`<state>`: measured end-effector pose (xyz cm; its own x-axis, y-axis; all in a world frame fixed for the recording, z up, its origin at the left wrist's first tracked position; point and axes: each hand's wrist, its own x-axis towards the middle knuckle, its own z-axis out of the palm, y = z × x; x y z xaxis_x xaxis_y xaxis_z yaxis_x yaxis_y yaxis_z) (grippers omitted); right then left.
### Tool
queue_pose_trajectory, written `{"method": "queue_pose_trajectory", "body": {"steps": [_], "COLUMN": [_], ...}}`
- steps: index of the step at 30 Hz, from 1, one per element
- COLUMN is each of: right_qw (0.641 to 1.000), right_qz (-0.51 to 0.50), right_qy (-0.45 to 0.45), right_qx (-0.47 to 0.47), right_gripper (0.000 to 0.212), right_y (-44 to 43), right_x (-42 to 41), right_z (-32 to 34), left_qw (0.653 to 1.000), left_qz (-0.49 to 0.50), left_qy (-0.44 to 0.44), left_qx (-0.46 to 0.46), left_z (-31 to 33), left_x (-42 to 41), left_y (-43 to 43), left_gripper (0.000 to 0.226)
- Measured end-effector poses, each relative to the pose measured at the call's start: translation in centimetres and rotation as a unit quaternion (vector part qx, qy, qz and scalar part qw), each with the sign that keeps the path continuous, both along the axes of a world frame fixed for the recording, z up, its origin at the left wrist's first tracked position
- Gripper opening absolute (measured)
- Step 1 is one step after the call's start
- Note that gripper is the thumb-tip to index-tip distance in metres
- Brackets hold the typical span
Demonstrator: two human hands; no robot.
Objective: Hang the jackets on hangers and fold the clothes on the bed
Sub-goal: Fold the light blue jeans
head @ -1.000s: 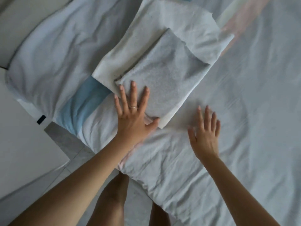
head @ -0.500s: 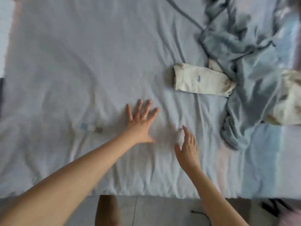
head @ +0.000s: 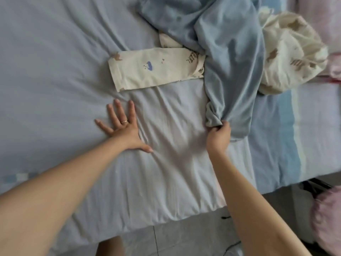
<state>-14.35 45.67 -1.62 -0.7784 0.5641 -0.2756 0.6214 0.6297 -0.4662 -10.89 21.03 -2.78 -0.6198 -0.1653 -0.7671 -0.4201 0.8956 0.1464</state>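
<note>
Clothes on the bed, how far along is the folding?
Done, perhaps: only the cream printed cloth strip lies flat, its end hidden. In hand: the right hand grips the crumpled pale blue garment; the left hand rests flat on the grey-blue bedsheet. Left: that one and the bunched cream printed garment.

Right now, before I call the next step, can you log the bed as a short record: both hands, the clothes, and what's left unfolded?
left hand: flat on the sheet, fingers spread, holds nothing
right hand: grips the near edge of the blue garment
blue garment: crumpled, unfolded
cream printed piece: lies flat, right end under the blue garment
cream printed bundle: crumpled, right of the blue garment
</note>
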Motion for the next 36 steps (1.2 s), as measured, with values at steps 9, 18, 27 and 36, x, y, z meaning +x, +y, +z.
{"method": "queue_pose_trajectory", "body": {"steps": [9, 18, 27, 36], "right_qw": [0.891, 0.871, 0.707, 0.856], "right_qz": [0.416, 0.161, -0.219, 0.349], "right_qy": [-0.141, -0.218, 0.046, -0.002], "right_qx": [-0.111, -0.410, -0.671, -0.381], "right_gripper": [0.005, 0.031, 0.045, 0.022], "right_y": [-9.8, -17.0, -24.6, -36.1], "right_x": [13.2, 22.4, 14.0, 15.8], "right_z": [6.0, 11.6, 18.4, 35.5], "left_qw": [0.966, 0.812, 0.917, 0.829], "left_qz": [0.169, 0.398, 0.127, 0.363], "left_qy": [0.084, 0.147, 0.077, 0.221], "left_qx": [0.177, 0.401, 0.370, 0.364], "left_z": [3.4, 17.4, 29.4, 37.0], "left_x": [1.3, 15.0, 25.4, 26.0], "left_y": [-1.3, -10.1, -22.6, -29.1], "left_gripper": [0.082, 0.039, 0.037, 0.109]}}
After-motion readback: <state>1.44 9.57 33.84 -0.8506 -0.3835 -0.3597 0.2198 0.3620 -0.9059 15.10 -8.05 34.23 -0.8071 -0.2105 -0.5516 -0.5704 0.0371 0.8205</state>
